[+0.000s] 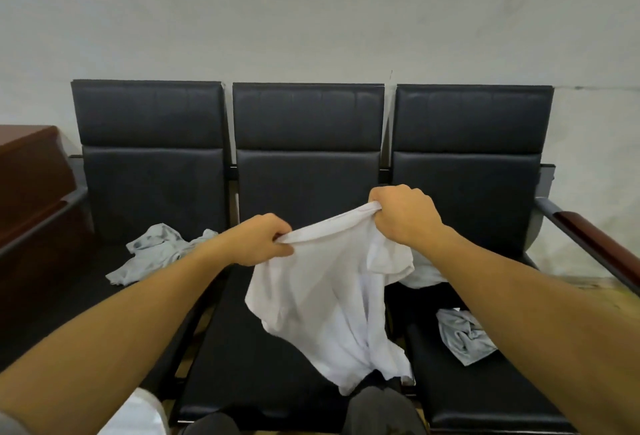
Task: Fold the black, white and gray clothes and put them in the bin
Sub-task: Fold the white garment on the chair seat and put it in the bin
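Now I am clenching both grips, left hand (262,239) and right hand (403,215), on the top edge of a white shirt (329,299), hanging over the middle seat of the black bench (304,144).

1. White garment (332,296): thin soft cloth, matt, creased.
2. Gray garments, left seat (152,251) and right seat (464,334): light cloth, matt, crumpled.
3. Bench (308,178): black leather-like padding, smooth, faint sheen, stitched seams.
4. Armrest (595,244): dark wood top, glossy, on gray metal frame.
5. Cabinet (31,164): reddish-brown wood, polished.
6. Wall (311,12): pale, matt, lightly scuffed.
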The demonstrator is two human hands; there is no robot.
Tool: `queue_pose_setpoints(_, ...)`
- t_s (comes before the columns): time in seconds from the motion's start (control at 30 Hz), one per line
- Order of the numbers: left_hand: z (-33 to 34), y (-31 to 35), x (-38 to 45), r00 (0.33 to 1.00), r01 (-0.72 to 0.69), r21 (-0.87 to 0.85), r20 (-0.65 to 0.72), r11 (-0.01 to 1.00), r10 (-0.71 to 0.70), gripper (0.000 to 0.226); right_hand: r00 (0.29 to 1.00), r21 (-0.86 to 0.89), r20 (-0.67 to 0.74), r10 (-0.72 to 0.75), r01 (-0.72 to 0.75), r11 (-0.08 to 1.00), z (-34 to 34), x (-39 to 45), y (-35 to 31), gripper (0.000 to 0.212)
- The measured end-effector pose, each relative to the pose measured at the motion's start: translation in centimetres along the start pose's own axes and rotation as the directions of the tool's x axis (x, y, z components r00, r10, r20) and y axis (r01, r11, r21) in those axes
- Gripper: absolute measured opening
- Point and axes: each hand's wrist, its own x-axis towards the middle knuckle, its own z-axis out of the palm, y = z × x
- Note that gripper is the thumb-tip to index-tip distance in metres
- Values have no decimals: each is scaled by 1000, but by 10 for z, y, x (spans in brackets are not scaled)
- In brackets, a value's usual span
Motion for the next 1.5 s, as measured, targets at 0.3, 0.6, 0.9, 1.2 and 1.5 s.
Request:
queue_pose_setpoints(0.3, -4, -44, -10, 945, 310, 313, -204, 898, -255, 12, 975, -222, -149, -164, 129, 967, -17, 11, -8, 11)
queue_pose_setpoints(0.6, -37, -44, -5, 736, 256, -301, -555, 919, -387, 14, 954, 147, -261, 146, -110, 983, -22, 24, 8, 9)
queue_pose_setpoints(0.9, -52, 40, -10, 794, -438, -826, -541, 355, -278, 17, 932, 871, -267, 244, 126, 474, -37, 27, -52, 23)
queue_pose_setpoints(1.2, -72, 87, -24, 881, -449, -894, -443, -1, -165, 23, 939, 890, -326, 109, 266, 370, -71, 3, -70, 8)
queue_pose_setpoints(1.5, -32, 63, -50, 998, -64, -969, -59, 238, 29, 20, 821, 929, 342, -458, -223, 294, -45, -33, -47, 10)
